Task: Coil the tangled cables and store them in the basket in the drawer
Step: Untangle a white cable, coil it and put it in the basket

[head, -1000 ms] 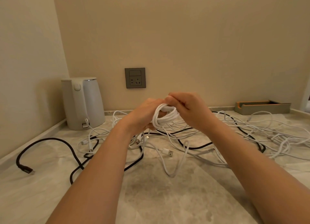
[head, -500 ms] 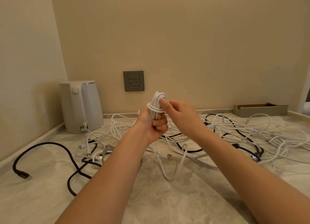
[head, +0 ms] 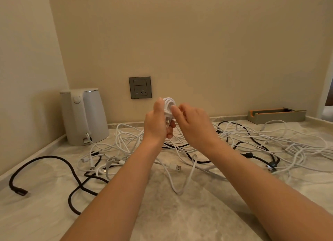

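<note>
Hands meet above the countertop (head: 180,213), busy with one white coil (head: 169,102). The left hand (head: 156,121) grips the bundle upright in a closed fist, its loops standing above the thumb. The right hand (head: 192,125) has its fingertips at the coil's side; whether they pinch a strand or only touch it, I cannot tell. It looks like the loose end is being secured. Next the coil wants carrying to the basket, which is out of sight, while the tangle of cables (head: 252,141) waits on the counter.
</note>
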`<state>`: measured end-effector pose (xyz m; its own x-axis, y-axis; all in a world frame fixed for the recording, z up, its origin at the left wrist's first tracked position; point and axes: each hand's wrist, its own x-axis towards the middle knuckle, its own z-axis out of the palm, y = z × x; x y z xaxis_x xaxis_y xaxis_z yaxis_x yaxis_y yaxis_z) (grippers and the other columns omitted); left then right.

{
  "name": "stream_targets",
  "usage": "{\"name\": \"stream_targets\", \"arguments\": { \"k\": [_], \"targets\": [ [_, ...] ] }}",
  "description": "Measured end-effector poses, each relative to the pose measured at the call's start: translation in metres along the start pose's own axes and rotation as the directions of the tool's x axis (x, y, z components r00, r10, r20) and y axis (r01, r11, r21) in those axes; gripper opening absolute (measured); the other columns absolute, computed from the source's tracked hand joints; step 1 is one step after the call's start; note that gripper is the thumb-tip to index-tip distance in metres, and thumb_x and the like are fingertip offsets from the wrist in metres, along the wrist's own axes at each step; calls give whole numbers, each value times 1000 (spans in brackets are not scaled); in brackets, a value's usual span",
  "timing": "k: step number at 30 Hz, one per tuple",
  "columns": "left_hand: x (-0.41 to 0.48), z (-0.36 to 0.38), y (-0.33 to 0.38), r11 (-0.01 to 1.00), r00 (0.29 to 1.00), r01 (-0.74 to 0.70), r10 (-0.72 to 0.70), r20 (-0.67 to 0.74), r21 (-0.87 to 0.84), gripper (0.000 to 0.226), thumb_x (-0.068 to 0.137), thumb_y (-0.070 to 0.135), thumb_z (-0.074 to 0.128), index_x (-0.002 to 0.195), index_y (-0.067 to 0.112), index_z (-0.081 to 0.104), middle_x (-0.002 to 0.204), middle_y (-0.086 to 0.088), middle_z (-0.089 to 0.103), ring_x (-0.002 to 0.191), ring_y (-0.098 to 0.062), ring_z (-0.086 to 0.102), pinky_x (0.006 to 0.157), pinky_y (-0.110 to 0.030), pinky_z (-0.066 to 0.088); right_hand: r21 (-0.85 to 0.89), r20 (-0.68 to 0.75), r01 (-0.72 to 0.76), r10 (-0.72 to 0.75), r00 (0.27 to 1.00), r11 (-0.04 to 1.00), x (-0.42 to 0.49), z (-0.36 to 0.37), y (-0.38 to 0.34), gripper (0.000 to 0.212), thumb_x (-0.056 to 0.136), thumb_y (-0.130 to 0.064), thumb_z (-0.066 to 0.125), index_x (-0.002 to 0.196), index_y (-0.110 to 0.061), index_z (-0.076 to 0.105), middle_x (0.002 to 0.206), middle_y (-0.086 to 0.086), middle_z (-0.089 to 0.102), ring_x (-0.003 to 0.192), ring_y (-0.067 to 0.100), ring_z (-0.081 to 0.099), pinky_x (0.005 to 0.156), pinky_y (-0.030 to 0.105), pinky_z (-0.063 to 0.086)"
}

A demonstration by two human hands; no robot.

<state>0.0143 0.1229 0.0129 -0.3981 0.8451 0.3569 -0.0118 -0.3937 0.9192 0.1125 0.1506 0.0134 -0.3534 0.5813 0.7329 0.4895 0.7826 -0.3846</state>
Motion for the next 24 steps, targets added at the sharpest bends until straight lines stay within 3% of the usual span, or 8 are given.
{"name": "stream_targets", "arguments": {
  "k": [2,4,8,12,14,19,24],
  "targets": [
    [2,-1,1,987,995,99,-96,30,-129,48,95,42,28,72,10,57,50,-3,46,33,-9,31,35,-16,26,35,-38,102,-101,994,994,-1,-2,0,28,102,-32,31,99,-10,49,60,-7,47,56,19,47,56,34,33],
    [4,-3,3,960,985,170,-160,63,-223,47,93,40,27,69,11,55,46,-1,47,32,-8,28,34,-14,23,215,8,123,-127,992,969,-1,-5,0,21,102,-25,33,98,-11,48,62,-10,49,55,11,46,56,33,37],
    [7,-8,6,910,960,276,-248,126,-311,47,92,40,27,66,9,50,46,-4,45,31,-8,26,34,-11,21,556,118,41,-128,985,830,2,-8,7,31,98,-28,28,99,-9,53,73,1,59,64,9,55,63,30,47],
    [7,-6,5,899,931,357,-320,177,-254,51,93,42,25,69,7,52,52,-7,46,29,-8,27,34,-10,21,406,-53,145,-135,989,903,7,-4,12,25,97,-26,39,88,-14,59,56,-13,48,52,4,44,55,21,35],
    [4,-2,3,904,918,381,-343,201,-194,51,94,42,25,69,6,52,54,-8,46,28,-7,27,33,-10,21,385,-92,98,-68,993,918,9,-6,15,22,95,-24,53,81,-15,66,48,-15,46,47,4,40,51,17,29],
    [-1,5,-2,902,901,410,-376,218,-139,45,93,38,25,72,8,51,57,-8,43,30,-7,26,33,-9,22,424,35,-110,105,994,899,8,-7,11,15,84,-25,70,71,-17,69,65,8,65,56,9,53,54,24,42],
    [4,0,-3,880,891,440,-405,204,-177,46,93,38,24,68,10,50,54,-8,45,28,-7,26,33,-8,21,393,210,-195,119,971,899,10,-12,14,8,86,-25,68,78,-24,70,74,10,68,66,10,54,65,28,43]
  ]
}}
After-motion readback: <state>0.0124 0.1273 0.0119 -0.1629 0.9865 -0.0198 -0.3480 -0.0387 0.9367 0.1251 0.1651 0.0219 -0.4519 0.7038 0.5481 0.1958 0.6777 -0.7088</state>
